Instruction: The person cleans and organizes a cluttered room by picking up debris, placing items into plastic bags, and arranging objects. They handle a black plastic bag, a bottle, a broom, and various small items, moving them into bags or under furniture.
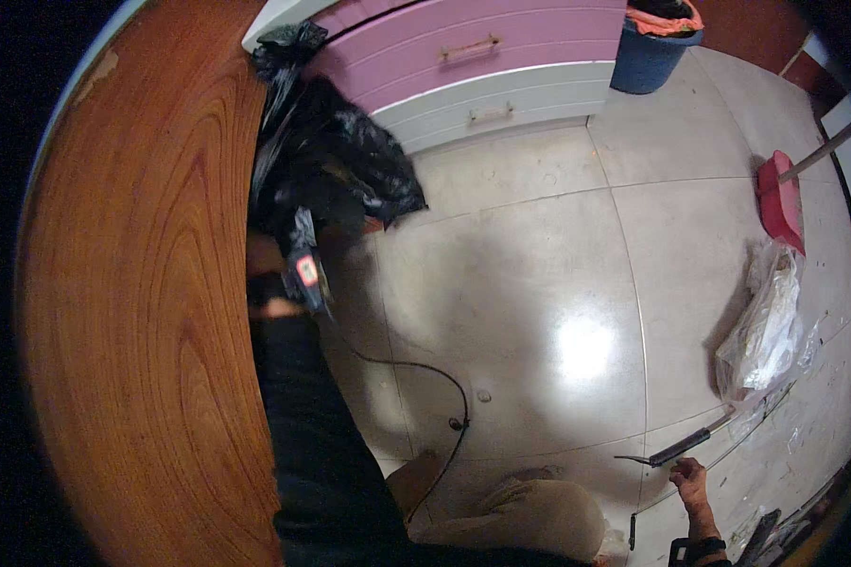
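On the left, a dark sleeve [312, 411] reaches towards the floor beside the wooden table. My left hand [266, 256] at its end is blurred, dim and partly hidden by the table edge. Right beside it is a dark object with a red-and-white label [307, 271]; whether the fingers hold it is unclear. A thin black cable [461, 393] curves from near that object across the floor. At lower right, my right hand [689, 478] has its fingers curled, close to a black-handled tool with a metal shaft [681, 448]. Whether they touch cannot be made out.
A wooden tabletop [135, 283] borders the left. Black plastic bags [347, 156] lie against pink and white drawers [496, 85]. A blue bin [645, 60], red dustpan [776, 191] and clear plastic bag [762, 333] stand or lie on the tiled floor [510, 283]. Beige fabric [553, 517] bulges below.
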`<state>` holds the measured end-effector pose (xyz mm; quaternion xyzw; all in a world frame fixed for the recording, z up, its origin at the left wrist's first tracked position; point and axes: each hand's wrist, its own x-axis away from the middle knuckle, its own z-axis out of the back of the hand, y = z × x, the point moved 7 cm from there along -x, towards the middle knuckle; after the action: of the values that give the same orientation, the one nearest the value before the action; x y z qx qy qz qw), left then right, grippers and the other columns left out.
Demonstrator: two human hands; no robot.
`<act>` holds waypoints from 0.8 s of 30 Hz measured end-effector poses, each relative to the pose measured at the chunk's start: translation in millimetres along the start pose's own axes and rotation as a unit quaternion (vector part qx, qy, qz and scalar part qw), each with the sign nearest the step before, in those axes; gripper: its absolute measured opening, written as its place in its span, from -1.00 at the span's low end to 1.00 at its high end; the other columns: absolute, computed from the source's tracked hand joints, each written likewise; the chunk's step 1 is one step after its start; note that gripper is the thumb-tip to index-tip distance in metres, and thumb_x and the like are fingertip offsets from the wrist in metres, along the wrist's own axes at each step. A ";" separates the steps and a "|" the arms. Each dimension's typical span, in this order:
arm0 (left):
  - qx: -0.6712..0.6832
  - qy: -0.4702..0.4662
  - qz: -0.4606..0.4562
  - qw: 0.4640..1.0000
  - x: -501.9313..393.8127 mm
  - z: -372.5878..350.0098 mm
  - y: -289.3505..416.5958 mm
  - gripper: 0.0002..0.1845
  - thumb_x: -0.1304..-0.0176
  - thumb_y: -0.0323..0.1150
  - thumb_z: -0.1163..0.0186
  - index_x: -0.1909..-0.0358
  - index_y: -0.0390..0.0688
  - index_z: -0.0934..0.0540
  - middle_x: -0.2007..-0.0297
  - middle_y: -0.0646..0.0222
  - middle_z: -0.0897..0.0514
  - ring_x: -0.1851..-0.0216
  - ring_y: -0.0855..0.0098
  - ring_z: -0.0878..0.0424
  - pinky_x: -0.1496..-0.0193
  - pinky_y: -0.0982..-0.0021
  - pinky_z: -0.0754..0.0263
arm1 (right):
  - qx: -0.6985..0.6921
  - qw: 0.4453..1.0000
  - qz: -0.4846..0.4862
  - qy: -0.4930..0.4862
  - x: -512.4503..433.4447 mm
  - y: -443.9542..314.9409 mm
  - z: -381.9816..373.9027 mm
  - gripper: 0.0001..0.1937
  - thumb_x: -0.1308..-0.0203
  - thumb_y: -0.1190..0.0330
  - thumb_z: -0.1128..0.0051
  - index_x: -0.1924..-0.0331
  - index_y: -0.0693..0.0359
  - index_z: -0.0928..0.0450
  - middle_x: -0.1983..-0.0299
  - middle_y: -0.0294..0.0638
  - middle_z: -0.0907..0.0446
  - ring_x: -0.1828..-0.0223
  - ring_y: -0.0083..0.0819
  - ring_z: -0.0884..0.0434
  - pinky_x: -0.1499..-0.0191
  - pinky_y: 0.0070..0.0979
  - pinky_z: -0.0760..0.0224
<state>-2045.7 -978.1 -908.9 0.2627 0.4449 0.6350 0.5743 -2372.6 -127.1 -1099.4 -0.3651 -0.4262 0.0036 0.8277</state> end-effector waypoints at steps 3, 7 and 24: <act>-0.084 -0.003 -0.001 0.996 -36.9 -22.7 -3.7 -0.42 -0.16 -0.06 -0.06 -0.14 -0.20 -0.31 -0.17 -0.10 -0.20 -0.16 -0.02 -0.21 -0.14 0.04 -0.15 | -0.003 1.000 -0.014 -0.006 1.4 -4.8 -3.0 -0.69 0.20 0.57 -0.10 0.24 0.41 -0.43 0.42 -0.14 -0.56 0.43 -0.44 -0.55 0.37 -0.54 -0.44; -0.211 0.015 -0.014 0.977 -21.5 -25.4 14.1 -0.39 -0.16 -0.05 -0.06 -0.16 -0.21 -0.28 -0.19 -0.14 -0.15 -0.20 -0.06 -0.16 -0.17 0.02 -0.10 | 0.021 0.999 -0.037 -0.007 -2.4 -11.5 -5.4 -0.75 0.22 0.61 -0.11 0.32 0.38 -0.46 0.42 -0.18 -0.58 0.39 -0.48 -0.55 0.30 -0.54 -0.45; -0.345 -0.018 -0.044 0.938 -56.2 -50.7 23.5 -0.56 -0.19 -0.12 0.00 0.03 -0.23 -0.46 0.01 0.09 -0.47 0.02 0.08 -0.41 0.03 0.18 -0.34 | 0.020 0.998 -0.058 0.007 24.5 8.0 15.3 -0.69 0.18 0.63 -0.05 0.22 0.43 -0.42 0.39 -0.08 -0.56 0.37 -0.40 -0.55 0.31 -0.52 -0.45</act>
<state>-2088.8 -1044.3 -902.2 0.0403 0.1993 0.7188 0.6648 -2365.3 -104.2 -1081.4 -0.3231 -0.4404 -0.0380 0.8368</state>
